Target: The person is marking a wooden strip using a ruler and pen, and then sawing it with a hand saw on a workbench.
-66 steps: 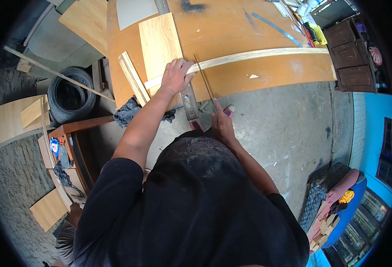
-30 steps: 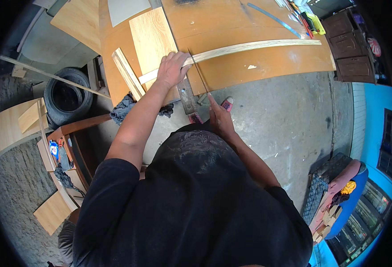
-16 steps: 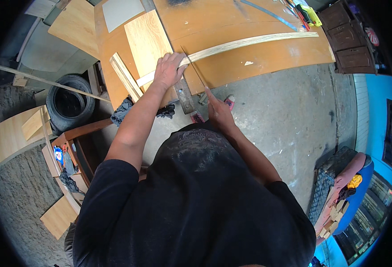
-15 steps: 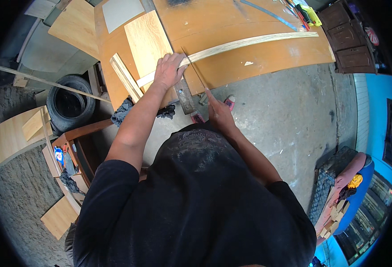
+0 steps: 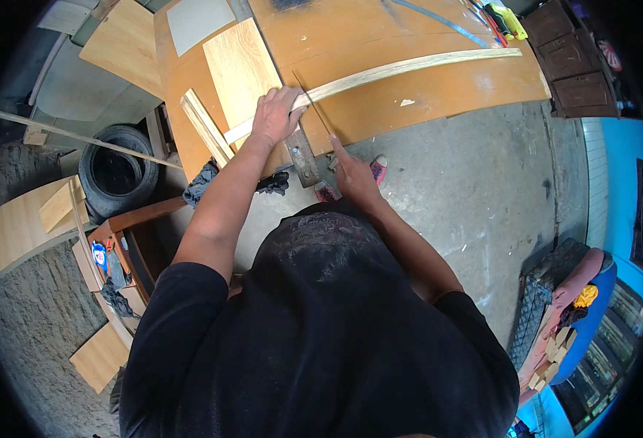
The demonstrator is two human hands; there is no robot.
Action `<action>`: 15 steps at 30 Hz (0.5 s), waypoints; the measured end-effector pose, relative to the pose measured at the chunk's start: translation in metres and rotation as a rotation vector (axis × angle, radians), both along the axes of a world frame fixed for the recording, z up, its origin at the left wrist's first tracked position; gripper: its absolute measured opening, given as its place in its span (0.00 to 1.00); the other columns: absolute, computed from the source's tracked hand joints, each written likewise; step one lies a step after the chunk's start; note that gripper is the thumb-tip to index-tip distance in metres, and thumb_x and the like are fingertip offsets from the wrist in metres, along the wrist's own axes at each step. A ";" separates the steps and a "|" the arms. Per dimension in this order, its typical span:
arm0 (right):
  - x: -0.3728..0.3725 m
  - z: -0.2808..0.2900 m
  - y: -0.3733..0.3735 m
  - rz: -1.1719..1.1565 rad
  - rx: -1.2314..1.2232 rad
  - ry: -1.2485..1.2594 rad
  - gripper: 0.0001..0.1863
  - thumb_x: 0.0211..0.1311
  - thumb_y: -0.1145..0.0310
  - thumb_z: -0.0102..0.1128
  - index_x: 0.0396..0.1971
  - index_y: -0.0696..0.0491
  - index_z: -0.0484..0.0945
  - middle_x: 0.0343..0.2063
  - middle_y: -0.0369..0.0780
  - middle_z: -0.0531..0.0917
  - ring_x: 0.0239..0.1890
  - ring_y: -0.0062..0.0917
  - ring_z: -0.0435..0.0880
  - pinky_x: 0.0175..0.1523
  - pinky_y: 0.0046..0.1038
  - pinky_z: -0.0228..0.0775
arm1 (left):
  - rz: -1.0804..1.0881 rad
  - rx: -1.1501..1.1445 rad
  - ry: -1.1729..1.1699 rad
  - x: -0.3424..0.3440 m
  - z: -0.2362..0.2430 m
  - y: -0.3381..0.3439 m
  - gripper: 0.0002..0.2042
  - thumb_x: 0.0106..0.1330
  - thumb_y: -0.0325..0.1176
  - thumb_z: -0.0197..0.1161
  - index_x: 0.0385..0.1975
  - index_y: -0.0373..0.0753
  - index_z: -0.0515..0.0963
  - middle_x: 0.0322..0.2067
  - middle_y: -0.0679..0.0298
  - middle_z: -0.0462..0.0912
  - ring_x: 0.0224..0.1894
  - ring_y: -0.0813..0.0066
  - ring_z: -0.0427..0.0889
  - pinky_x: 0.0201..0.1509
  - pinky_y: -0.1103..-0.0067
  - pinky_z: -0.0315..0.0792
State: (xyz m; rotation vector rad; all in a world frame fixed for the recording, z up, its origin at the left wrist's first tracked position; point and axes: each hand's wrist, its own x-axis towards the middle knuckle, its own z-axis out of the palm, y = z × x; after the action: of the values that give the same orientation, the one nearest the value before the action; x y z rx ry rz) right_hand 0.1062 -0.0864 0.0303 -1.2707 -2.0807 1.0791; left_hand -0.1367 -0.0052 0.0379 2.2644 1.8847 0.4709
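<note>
My left hand (image 5: 275,114) is closed over a long pale wooden strip (image 5: 409,67) and presses it on a wood-grain board (image 5: 234,58) atop the orange worktable (image 5: 438,98). Just right of that hand a thin saw blade (image 5: 312,106) crosses the strip. My right hand (image 5: 353,171) grips the saw's handle below the table's front edge, forefinger stretched along it; the handle is mostly hidden. A metal bar (image 5: 303,164) sticks out under the strip toward me. Shorter wooden battens (image 5: 206,124) lie left of the board, beside dark crumpled cloth (image 5: 199,182).
A tyre (image 5: 128,197), leaning panels (image 5: 22,219) and a wooden cabinet (image 5: 135,219) stand at my left. Tools (image 5: 507,22) and a metal ruler (image 5: 445,25) lie at the table's back right. A dark cabinet (image 5: 569,62) stands at the right, padded furniture (image 5: 569,314) at the lower right.
My right hand has moved forward and slightly left, and the saw blade with it. My left hand stays on the strip. The whole view has shifted slightly.
</note>
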 end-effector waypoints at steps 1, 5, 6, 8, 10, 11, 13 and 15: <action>0.004 0.003 -0.003 0.008 -0.038 0.001 0.29 0.70 0.72 0.45 0.71 0.54 0.60 0.31 0.60 0.80 0.35 0.55 0.81 0.44 0.48 0.71 | 0.002 0.001 0.001 -0.001 0.000 0.000 0.20 0.65 0.41 0.63 0.55 0.46 0.75 0.50 0.65 0.79 0.52 0.62 0.75 0.56 0.65 0.68; 0.024 0.011 -0.030 0.037 -0.130 -0.025 0.30 0.69 0.72 0.46 0.71 0.54 0.59 0.31 0.60 0.80 0.36 0.55 0.81 0.43 0.48 0.72 | -0.021 0.025 -0.030 0.000 0.003 -0.001 0.19 0.64 0.38 0.65 0.54 0.42 0.75 0.47 0.59 0.80 0.51 0.57 0.76 0.57 0.65 0.70; 0.026 0.011 -0.032 0.038 -0.128 -0.025 0.30 0.69 0.72 0.46 0.71 0.54 0.59 0.31 0.60 0.80 0.36 0.55 0.81 0.43 0.48 0.72 | -0.025 0.011 -0.044 0.000 0.003 -0.002 0.20 0.64 0.38 0.65 0.55 0.41 0.75 0.47 0.59 0.80 0.52 0.57 0.76 0.57 0.66 0.70; 0.027 0.011 -0.035 0.006 -0.032 0.036 0.33 0.66 0.72 0.47 0.72 0.50 0.58 0.28 0.60 0.79 0.33 0.56 0.80 0.41 0.53 0.71 | -0.029 0.055 -0.055 -0.004 -0.001 -0.001 0.20 0.64 0.39 0.66 0.54 0.42 0.76 0.47 0.60 0.80 0.51 0.58 0.76 0.57 0.66 0.70; 0.023 0.013 -0.027 0.023 -0.073 -0.023 0.32 0.67 0.73 0.47 0.72 0.51 0.59 0.28 0.60 0.79 0.33 0.56 0.80 0.41 0.51 0.70 | -0.030 0.096 -0.063 -0.008 -0.007 0.000 0.19 0.63 0.40 0.66 0.53 0.44 0.77 0.47 0.62 0.80 0.50 0.60 0.76 0.56 0.66 0.69; 0.020 0.014 -0.021 0.032 -0.114 -0.084 0.31 0.67 0.74 0.47 0.71 0.53 0.59 0.28 0.60 0.79 0.34 0.56 0.80 0.42 0.50 0.70 | -0.059 0.085 -0.052 -0.009 -0.009 0.002 0.19 0.63 0.40 0.65 0.53 0.43 0.77 0.46 0.61 0.79 0.50 0.59 0.76 0.56 0.66 0.69; 0.009 0.009 -0.007 0.026 -0.081 -0.073 0.32 0.67 0.74 0.47 0.72 0.53 0.59 0.28 0.60 0.79 0.34 0.56 0.80 0.42 0.50 0.70 | -0.089 0.073 -0.039 -0.009 -0.010 0.004 0.18 0.64 0.40 0.65 0.52 0.42 0.77 0.45 0.60 0.79 0.50 0.59 0.76 0.56 0.65 0.70; 0.003 0.007 -0.004 0.019 -0.050 -0.066 0.32 0.67 0.73 0.47 0.72 0.52 0.58 0.28 0.60 0.79 0.34 0.56 0.80 0.42 0.51 0.70 | -0.098 0.080 -0.003 -0.006 -0.009 0.005 0.17 0.65 0.39 0.64 0.52 0.42 0.78 0.43 0.59 0.78 0.50 0.58 0.75 0.56 0.66 0.69</action>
State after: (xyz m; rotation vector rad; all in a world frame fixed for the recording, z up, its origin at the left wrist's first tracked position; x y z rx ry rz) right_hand 0.1088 -0.0900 0.0372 -1.3297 -2.1309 1.1185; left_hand -0.1426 0.0000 0.0285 2.3922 1.7734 0.5448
